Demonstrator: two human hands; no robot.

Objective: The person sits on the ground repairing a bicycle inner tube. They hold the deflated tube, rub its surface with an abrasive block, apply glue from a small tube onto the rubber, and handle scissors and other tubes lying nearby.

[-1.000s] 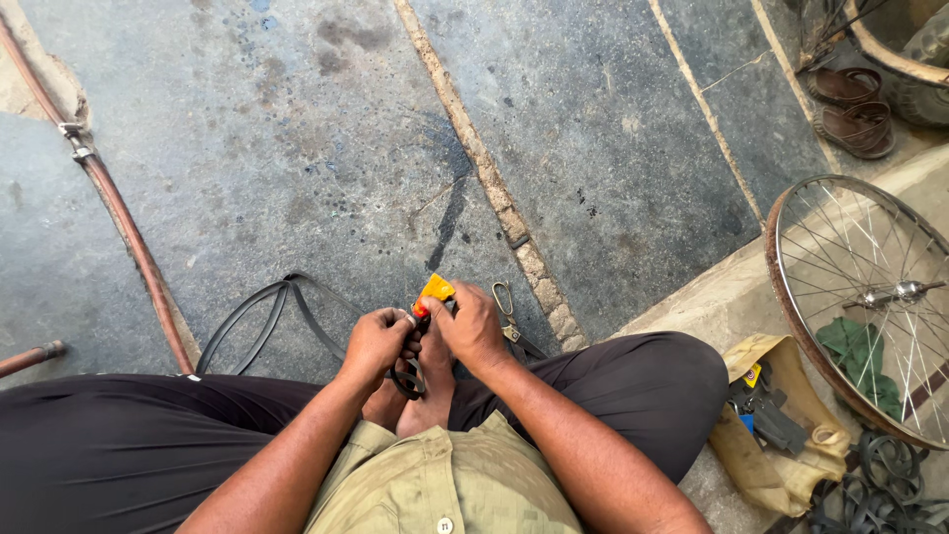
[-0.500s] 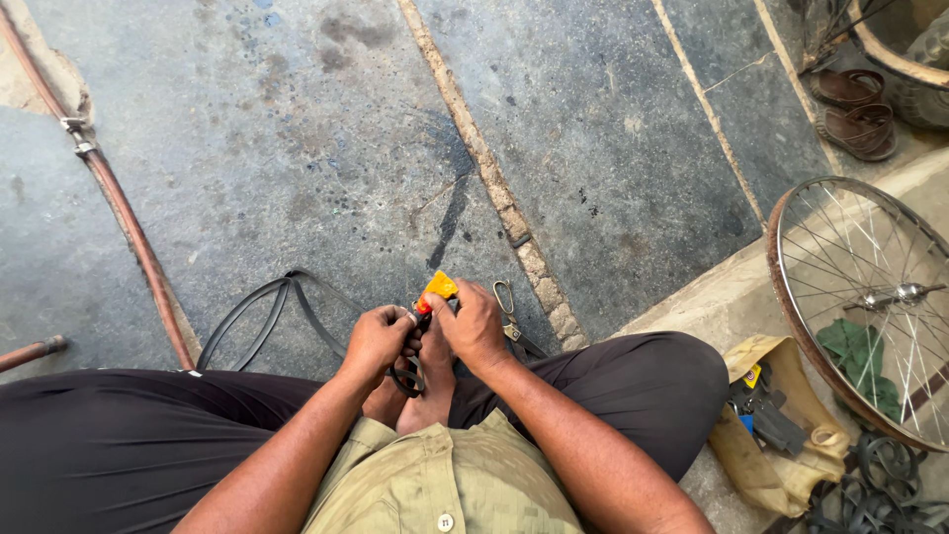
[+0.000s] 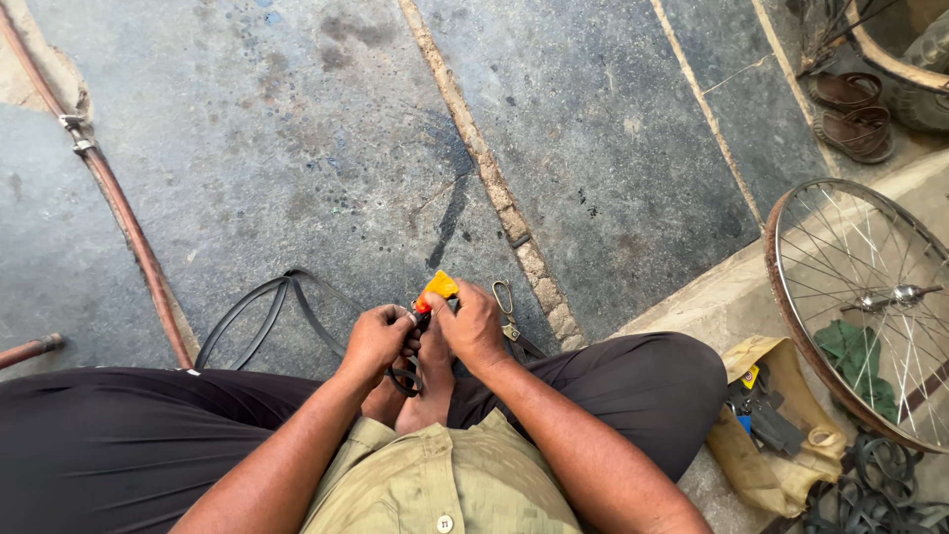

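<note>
Both hands are pinching a small orange-and-yellow tube over the lap.

The left hand (image 3: 376,341) and right hand (image 3: 473,324) are closing on the small orange-and-yellow tube (image 3: 437,288), which is slanting up-right between them, above the black rubber inner tube (image 3: 267,302).

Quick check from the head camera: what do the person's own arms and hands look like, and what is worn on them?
Both forearms are bare, with no sleeves in view. The left hand wears a ring on one finger; the right hand shows no ring, glove or watch. An olive-green buttoned shirt and dark trousers are worn.
</note>
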